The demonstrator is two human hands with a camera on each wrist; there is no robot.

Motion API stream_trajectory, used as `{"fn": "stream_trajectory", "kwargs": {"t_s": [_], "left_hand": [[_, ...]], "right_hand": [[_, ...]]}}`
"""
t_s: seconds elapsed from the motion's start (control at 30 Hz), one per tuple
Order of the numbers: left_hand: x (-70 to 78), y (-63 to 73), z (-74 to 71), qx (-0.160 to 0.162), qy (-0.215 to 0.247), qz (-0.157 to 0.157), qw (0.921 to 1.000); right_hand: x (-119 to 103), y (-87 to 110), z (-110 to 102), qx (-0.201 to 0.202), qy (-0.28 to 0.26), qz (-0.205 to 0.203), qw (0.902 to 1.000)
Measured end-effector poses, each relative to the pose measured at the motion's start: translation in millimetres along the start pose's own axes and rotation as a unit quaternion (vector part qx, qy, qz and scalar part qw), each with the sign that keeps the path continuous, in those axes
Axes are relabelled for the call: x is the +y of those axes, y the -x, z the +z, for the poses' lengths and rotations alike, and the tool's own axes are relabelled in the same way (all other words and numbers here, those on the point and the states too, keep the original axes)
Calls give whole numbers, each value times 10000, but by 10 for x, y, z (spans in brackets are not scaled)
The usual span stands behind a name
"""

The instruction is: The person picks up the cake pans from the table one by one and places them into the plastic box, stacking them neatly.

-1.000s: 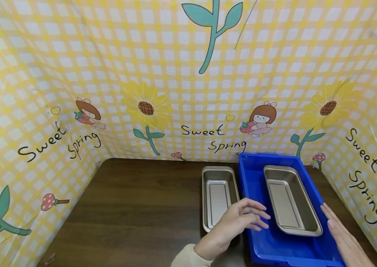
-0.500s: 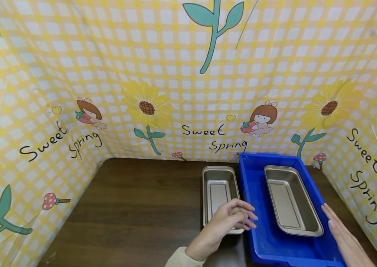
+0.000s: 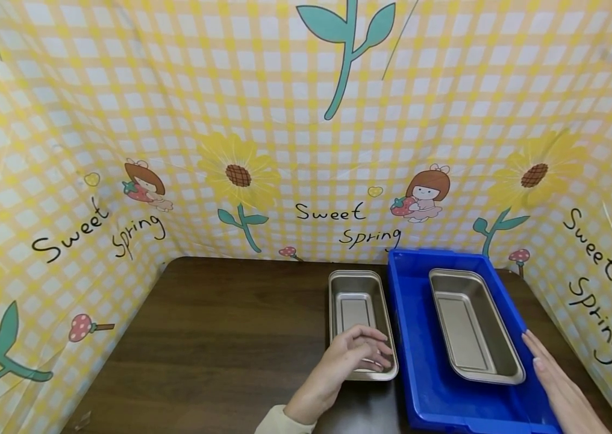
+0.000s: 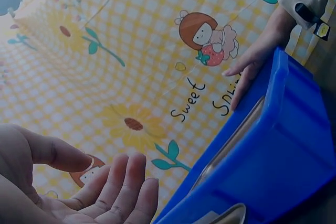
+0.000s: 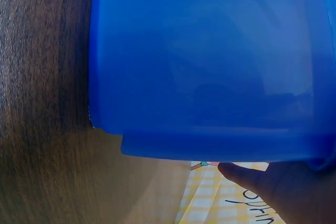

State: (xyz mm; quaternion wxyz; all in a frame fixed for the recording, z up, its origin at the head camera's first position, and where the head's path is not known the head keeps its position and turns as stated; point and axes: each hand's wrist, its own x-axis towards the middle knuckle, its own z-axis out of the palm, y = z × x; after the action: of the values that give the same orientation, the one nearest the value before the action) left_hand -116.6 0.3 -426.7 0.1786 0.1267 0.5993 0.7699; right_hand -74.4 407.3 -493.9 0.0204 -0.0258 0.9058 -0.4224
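Observation:
My left hand (image 3: 338, 364) is over the near end of a metal loaf pan (image 3: 352, 307). Its fingers are loosely bent with nothing between them, as the left wrist view of the hand (image 4: 113, 198) also shows. A second loaf pan (image 3: 463, 319) lies inside the blue plastic tray (image 3: 430, 395), slanted toward its right side. My right hand (image 3: 563, 383) lies along the tray's right wall, fingers straight, fingertips right at the rim. In the right wrist view, the tray wall (image 5: 210, 66) fills most of the picture and the hand (image 5: 289, 182) is dark at the lower corner.
All of this stands on a dark wooden table (image 3: 219, 337). The first pan is close beside the tray's left wall. A yellow checked cloth (image 3: 284, 120) with flowers and lettering surrounds the table at the back and both sides.
My left hand has moved left, from over the tray's left rim to over the near end of the left loaf pan. The right hand, tray and pans have stayed in place.

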Motion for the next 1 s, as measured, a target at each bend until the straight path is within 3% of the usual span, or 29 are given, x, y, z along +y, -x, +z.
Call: {"fn": "stream_trajectory", "kwargs": {"t_s": [1.0], "left_hand": [[-228,91,-452,461,-127,-269,9985]], "right_hand": [[20,2,20,81,5,-109,9999]]}}
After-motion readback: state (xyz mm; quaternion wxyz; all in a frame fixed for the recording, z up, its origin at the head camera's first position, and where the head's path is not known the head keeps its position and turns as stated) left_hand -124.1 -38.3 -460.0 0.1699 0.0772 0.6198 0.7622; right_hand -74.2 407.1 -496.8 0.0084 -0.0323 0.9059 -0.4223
